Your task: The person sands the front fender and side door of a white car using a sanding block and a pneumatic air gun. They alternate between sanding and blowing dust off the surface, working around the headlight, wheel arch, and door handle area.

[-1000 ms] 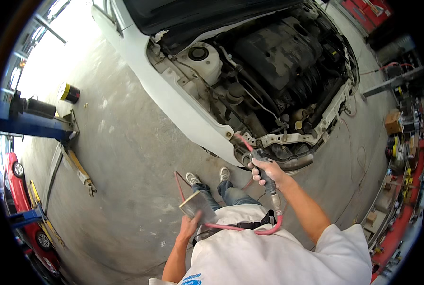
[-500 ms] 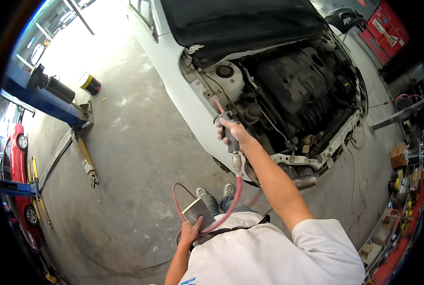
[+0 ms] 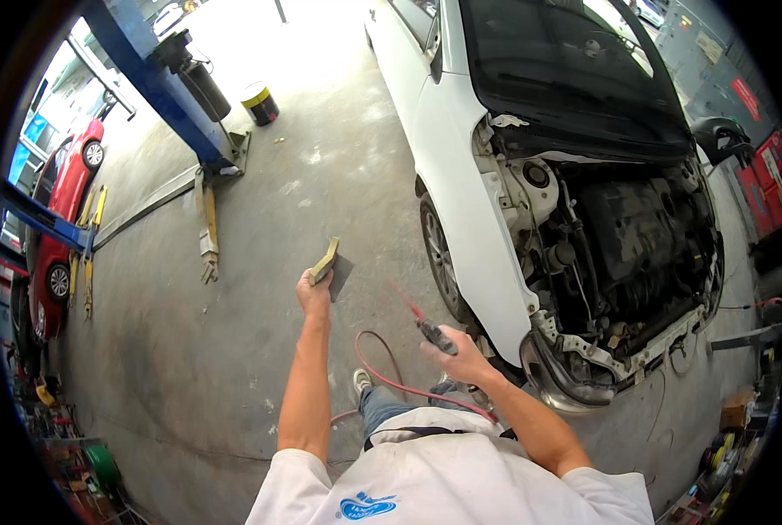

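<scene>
My left hand (image 3: 313, 294) is stretched out over the floor, fingers closed around a sanding pad (image 3: 324, 262) with a yellow side and a flat grey part. In my right hand (image 3: 463, 358) is an air blow gun (image 3: 435, 335) with a thin red nozzle pointing up and left toward the pad, a gap between them. A red hose (image 3: 380, 377) runs from the gun's lower end and loops in front of my legs. The gun is beside the front wheel of a white car (image 3: 461, 157); neither hand touches the car.
The car's engine bay (image 3: 640, 232) lies uncovered at the right, its headlight (image 3: 566, 385) near my right forearm. A blue lift post (image 3: 159, 87) with a yellow arm (image 3: 207, 229) stands at the left. Beyond it are a yellow-and-black bucket (image 3: 259, 103) and a red car (image 3: 69, 188).
My view has swung left, so the car sits farther right. My left hand has risen from my waist with the pad. The blow gun has come away from the engine bay's edge toward the pad.
</scene>
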A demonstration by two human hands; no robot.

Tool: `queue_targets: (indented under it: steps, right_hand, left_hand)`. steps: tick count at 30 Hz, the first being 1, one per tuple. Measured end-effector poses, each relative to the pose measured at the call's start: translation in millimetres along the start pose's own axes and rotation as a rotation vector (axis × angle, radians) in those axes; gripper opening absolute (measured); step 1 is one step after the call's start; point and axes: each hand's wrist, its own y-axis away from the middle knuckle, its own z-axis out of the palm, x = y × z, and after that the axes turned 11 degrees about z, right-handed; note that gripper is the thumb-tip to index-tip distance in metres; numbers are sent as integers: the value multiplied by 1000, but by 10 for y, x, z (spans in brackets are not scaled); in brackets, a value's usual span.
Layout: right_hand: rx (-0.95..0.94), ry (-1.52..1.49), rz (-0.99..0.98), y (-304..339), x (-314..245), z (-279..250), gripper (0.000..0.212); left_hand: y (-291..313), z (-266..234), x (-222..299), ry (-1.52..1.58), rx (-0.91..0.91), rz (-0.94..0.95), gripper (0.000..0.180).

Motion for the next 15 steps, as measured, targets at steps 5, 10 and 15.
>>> queue_targets:
  steps: [5, 10, 15]
  right_hand:
    - [-167, -141, -18, -37, -352, 373, 29]
    - [-457, -222, 76, 11, -710, 759, 26]
    - [-24, -382, 109, -98, -818, 1278, 26]
  left_hand:
    - [-451, -141, -72, -10, -47, -63, 27]
    - [-885, -402, -200, -423, -317, 305, 24]
    - [-1298, -471, -347, -523, -445, 435, 23]
